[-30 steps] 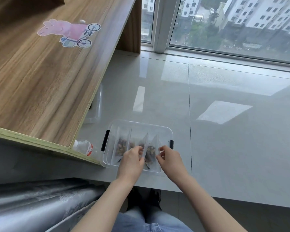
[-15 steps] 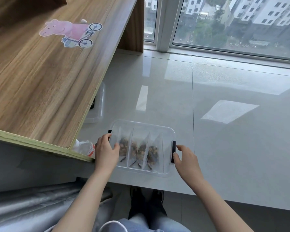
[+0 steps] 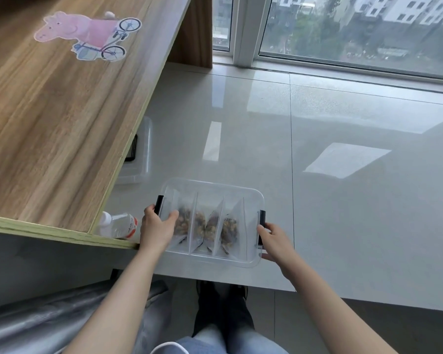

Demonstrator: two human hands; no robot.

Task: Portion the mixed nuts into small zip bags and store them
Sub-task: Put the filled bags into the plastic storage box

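A clear plastic storage box (image 3: 212, 183) with black side latches sits on the pale stone ledge near its front edge. Inside it stand several small zip bags of mixed nuts (image 3: 210, 226), upright in a row. My left hand (image 3: 156, 229) grips the box's left end, thumb over the rim by the left latch. My right hand (image 3: 273, 240) grips the right end, fingers curled round the rim at the right latch (image 3: 262, 218).
A wooden desk (image 3: 62, 111) with a cartoon pig sticker overhangs the ledge on the left. Under its edge lie a clear lid (image 3: 141, 154) and a small plastic bottle (image 3: 119, 224). The window runs along the back. My legs and shoes show below.
Both hands left the bags in the middle of the box and moved out to its two ends, where they now grip the rim. The bags stand in a neater row.
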